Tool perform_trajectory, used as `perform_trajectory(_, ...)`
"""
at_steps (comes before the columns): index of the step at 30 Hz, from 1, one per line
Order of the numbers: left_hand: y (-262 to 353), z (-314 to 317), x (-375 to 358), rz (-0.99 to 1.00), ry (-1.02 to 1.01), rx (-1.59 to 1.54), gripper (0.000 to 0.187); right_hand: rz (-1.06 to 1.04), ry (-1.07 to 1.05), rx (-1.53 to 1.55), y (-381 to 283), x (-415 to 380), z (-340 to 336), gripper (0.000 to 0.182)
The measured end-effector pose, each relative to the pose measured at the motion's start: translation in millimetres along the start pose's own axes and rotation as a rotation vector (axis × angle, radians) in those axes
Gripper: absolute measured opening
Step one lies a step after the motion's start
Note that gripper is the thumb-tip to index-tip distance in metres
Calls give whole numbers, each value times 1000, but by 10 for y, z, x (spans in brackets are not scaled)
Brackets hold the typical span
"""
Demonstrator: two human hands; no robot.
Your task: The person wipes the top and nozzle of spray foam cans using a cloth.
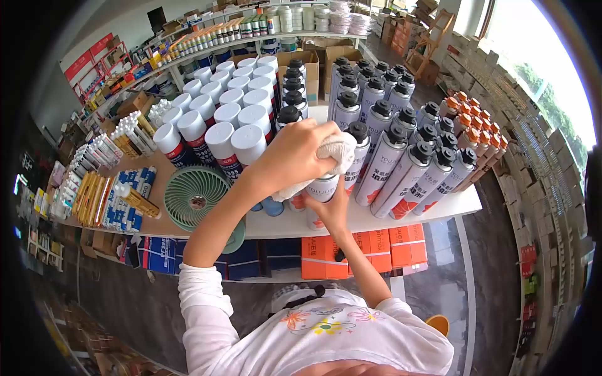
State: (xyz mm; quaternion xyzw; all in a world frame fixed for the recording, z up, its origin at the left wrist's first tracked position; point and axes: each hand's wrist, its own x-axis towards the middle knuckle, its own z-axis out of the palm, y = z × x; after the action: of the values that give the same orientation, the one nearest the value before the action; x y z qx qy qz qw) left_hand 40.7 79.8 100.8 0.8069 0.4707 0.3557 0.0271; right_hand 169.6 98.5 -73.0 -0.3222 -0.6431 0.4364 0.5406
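Observation:
My left hand is closed on a whitish cloth, pressed over the top of a spray can. Lower down, my right hand wraps round the can's side and keeps it upright near the table's front edge. The cloth and my left hand hide the can's cap. Just behind and to the right stand several tall grey-white cans with black caps. White-capped spray cans fill the area to the left of my hands.
A green round fan stands left of my arms on the white table. Orange-capped cans are at the right end, tubes at the left. Orange boxes and blue boxes sit below. Stocked shelves line the back.

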Motion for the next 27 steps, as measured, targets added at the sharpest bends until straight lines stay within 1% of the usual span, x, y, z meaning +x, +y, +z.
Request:
perform_trajectory(1, -20, 42, -26, -2, -4, -8, 33, 7, 3, -5, 2, 8, -4, 72)
perform_trajectory(3, -60, 93, -136, -304, 144, -217, 34, -77, 20, -58, 7, 0, 9, 73)
perform_trajectory(4, -117, 140, -228, -282, 216, -177, 38, -59, 17, -71, 106, -9, 1, 74)
perform_trajectory(5, -122, 159, -315, -286, 217, -170, 38, -59, 12, -64, 139, -14, 7, 74)
perform_trajectory(7, -69, 179, -480, -151, 327, -13, 37, -52, -28, -10, 159, -32, 23, 79)
perform_trajectory(8, -28, 170, -533, -98, 304, 55, 40, -45, -35, -37, 156, -45, 21, 80)
perform_trajectory(9, -11, 152, -535, -95, 303, 56, 40, -47, -32, -35, 136, -39, 31, 80)
perform_trajectory(11, 30, 139, -524, 249, 178, 350, 41, -31, -19, -20, 73, -35, 10, 81)
perform_trajectory(12, 84, 122, -459, 372, 187, 493, 37, -39, -6, -33, 26, -24, 4, 80)
perform_trajectory(13, 121, 115, -400, 367, 190, 489, 37, -36, -11, -38, 29, -16, -4, 80)
perform_trajectory(15, 169, 110, -305, 365, 105, 498, 40, -20, -11, -97, 45, -24, -6, 78)
perform_trajectory(16, 178, 113, -262, 331, 34, 487, 35, -37, -12, -111, 63, -19, -6, 77)
perform_trajectory(17, 179, 114, -212, 330, 37, 487, 35, -38, -14, -112, 58, -13, -8, 77)
perform_trajectory(19, 166, 110, -125, 140, -43, 390, 34, 5, -11, -68, -17, -25, -20, 74)
perform_trajectory(20, 141, 52, -86, 85, -75, 264, 35, 54, 1, 10, -61, -25, 1, 75)
perform_trajectory(21, 118, 50, -85, 78, -74, 262, 35, 58, -5, 10, -17, -18, -2, 75)
perform_trajectory(23, 65, 56, -101, -102, 64, 106, 34, -41, 12, -34, 106, -16, 19, 75)
perform_trajectory(24, 2, 78, -129, -135, 113, -6, 34, -4, 20, -7, 70, -22, 30, 78)
perform_trajectory(25, -28, 105, -157, -137, 114, -3, 34, -3, 18, -4, 77, -16, 30, 78)
perform_trajectory(27, -31, 157, -235, -153, 276, -82, 34, 1, 6, -12, 94, -16, 12, 78)
